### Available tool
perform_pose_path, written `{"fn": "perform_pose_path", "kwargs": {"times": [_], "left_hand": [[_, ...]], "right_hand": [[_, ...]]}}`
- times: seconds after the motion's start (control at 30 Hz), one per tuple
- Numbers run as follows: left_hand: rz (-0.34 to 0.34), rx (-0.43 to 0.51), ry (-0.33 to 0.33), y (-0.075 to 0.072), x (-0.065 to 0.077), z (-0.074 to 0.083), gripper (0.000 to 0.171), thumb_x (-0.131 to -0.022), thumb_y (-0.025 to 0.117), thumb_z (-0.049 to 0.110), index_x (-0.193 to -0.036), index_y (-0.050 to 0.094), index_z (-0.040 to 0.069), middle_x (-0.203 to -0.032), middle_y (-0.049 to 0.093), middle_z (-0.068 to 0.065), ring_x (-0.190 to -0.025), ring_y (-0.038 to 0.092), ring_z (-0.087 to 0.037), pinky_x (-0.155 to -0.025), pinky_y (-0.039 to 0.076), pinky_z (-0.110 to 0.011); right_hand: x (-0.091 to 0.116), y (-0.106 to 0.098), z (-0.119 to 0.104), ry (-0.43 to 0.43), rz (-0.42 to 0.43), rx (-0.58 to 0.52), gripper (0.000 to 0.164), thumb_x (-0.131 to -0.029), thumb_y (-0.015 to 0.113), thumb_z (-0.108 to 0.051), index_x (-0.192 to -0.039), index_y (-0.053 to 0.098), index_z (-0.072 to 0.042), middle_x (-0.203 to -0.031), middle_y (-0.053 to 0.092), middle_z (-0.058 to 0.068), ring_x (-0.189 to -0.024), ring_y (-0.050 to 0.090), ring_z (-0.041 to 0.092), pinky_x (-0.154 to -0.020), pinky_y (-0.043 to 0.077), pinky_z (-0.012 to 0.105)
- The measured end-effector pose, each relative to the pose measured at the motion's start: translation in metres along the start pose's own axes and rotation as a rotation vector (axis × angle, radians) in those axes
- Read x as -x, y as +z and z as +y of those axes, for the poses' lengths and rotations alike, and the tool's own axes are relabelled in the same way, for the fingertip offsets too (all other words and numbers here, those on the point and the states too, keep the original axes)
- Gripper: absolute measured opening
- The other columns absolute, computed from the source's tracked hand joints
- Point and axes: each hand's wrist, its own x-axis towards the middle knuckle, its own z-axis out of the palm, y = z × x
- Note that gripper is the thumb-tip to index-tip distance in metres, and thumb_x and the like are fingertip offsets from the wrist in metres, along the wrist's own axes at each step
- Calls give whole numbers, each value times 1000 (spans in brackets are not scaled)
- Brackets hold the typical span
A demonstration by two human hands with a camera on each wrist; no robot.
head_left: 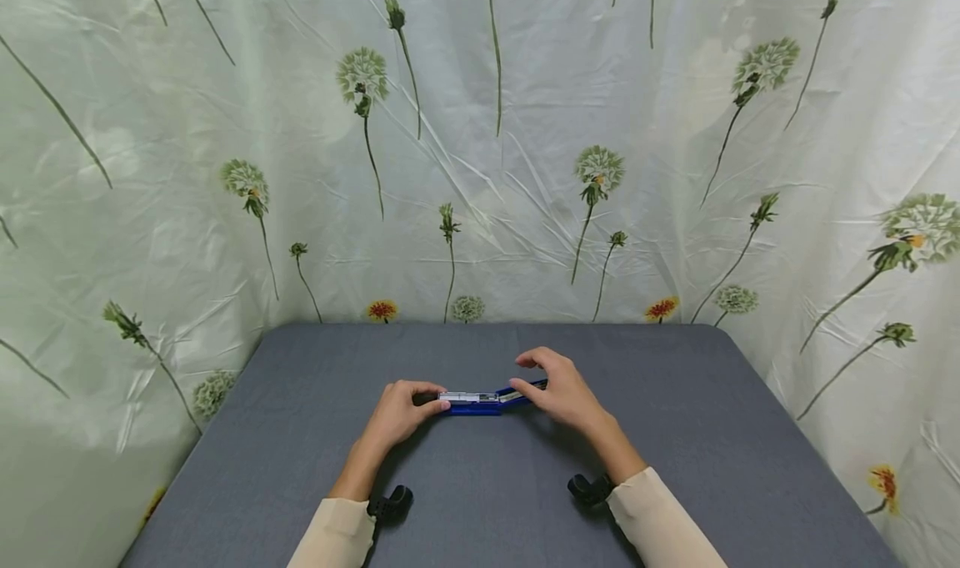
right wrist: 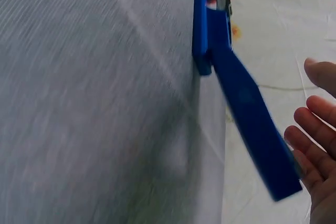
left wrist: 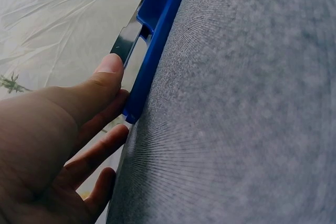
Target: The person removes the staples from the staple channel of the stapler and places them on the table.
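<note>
My cream sleeves (head_left: 333, 535) lie nearest the camera, just behind both grips, a black wrist band (head_left: 393, 505) at the cuff of each; ahead of the cuffs my left grip (head_left: 397, 414) pinches the left end of a blue stapler (head_left: 474, 410), thumb on its metal strip (left wrist: 125, 43) and a finger behind, while the lower fingers fan out below, loosely bent; the stapler is hinged open and sits between my two grips, low over the counter (head_left: 480, 501), though I cannot tell whether its base touches the surface; its long blue arm (right wrist: 252, 124) slants out from the hinge towards my right grip (head_left: 562, 393); that right grip is spread, thumb well apart from the fingers, with the fingers just beside the far end of the arm; whether any fingertip meets it I cannot tell; the grey counter runs out beneath both grips and on past them; beyond its far edge, ahead of my grips, hangs a pale, creased curtain (head_left: 517, 218) printed with dandelions (head_left: 363, 76) and a few orange blooms (head_left: 382, 310).
</note>
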Motion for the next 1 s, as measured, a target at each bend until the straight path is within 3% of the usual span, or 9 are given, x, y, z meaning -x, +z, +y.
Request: {"fn": "perform_pose_path", "kwargs": {"times": [0.2, 0.4, 0.67, 1.0], "left_hand": [[-1, 1, -1, 0, 0, 0, 15, -85, 86, 33, -99, 83, 27, -100, 79, 8, -108, 72, -21, -100, 53, -49], [-1, 0, 1, 0, -1, -1, 15, -85, 86, 33, -99, 83, 27, -100, 79, 7, -105, 73, -20, -97, 54, -49], [-5, 1, 10, 0, -1, 0, 16, -84, 86, 34, -98, 83, 27, -99, 79, 7, -102, 73, -19, -94, 55, -47], [-3, 13, 7, -1, 0, -2, 16, -84, 86, 32, -99, 83, 26, -99, 79, 8, -104, 73, -18, -97, 54, -47]], "right_hand": [[-8, 13, -12, -54, 7, 67, 26, -94, 78, -23, -117, 72, -12, -115, 71, 3, -109, 68, 23, -94, 56, 48], [-12, 29, -20, -103, -60, 137, 19, -96, 76, -21, -111, 75, -10, -110, 72, 2, -104, 70, 22, -90, 57, 44], [-12, 45, -20, -100, -128, 189, 13, -97, 74, -27, -105, 78, -17, -106, 71, -3, -100, 69, 16, -88, 57, 38], [-13, 53, -21, -99, -150, 272, 9, -96, 74, -29, -98, 79, -20, -104, 71, -5, -99, 63, 14, -86, 55, 37]]}}
